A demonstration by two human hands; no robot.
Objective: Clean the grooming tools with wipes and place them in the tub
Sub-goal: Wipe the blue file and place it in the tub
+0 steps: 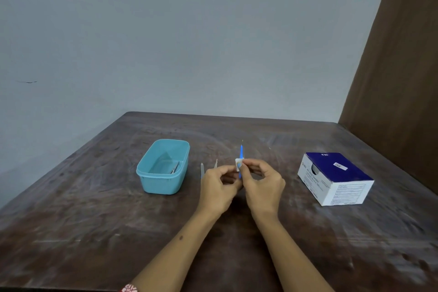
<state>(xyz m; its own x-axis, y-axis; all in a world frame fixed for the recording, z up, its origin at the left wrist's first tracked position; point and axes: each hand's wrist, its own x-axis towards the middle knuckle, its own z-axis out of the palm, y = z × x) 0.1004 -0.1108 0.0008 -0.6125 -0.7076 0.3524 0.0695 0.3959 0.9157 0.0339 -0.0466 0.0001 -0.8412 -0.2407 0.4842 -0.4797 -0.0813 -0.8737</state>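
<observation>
A thin blue grooming tool [241,151] stands nearly upright between my hands above the middle of the table. My left hand [219,186] grips its lower end. My right hand [263,184] pinches a small white wipe [239,162] folded round the tool's shaft. Just left of my left hand, two pale slender tools [202,169] lie on the table, partly hidden by my fingers. The light blue tub [151,179] stands to the left with a small metal tool [175,168] inside.
A blue and white box of wipes [336,178] sits at the right of the brown wooden table [94,220]. A grey wall runs behind the table, and a brown panel [398,78] rises at the right edge.
</observation>
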